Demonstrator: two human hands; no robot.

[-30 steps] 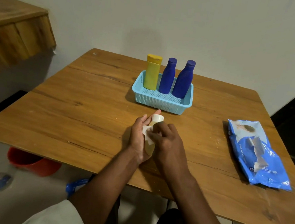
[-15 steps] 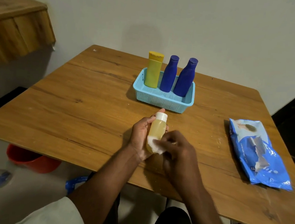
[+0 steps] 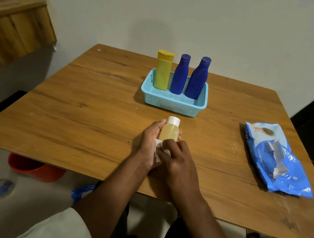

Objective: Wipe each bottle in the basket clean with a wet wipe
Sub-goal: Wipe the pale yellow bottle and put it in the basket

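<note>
the small bottle [image 3: 169, 132] of pale yellow liquid, white cap on, lies in my left hand [image 3: 151, 139], fingers curled round its back and side, held over the table [image 3: 76, 115] just in front of the basket [image 3: 172, 103]. my right hand [image 3: 177, 158] pinches a wet wipe [image 3: 158, 147] against the bottle's lower end, fingers bent over it; most of the wipe is hidden under them.

what could go wrong, as i judge it: the bottle is smooth and getting damp, so a hard rub could squirt it out of my palm onto the table. the cap looks closed (i can't tell how tightly), and a squeeze might leak liquid if it isn't.

the basket is pale blue mesh and holds three upright bottles along its far side: a yellow bottle [image 3: 163, 72] at left, then a blue bottle [image 3: 180, 74] and a second blue bottle [image 3: 197, 77] leaning a little; the near half is bare. well off to my right lies the wipes pack [image 3: 274, 159], its flap peeled back.
</note>
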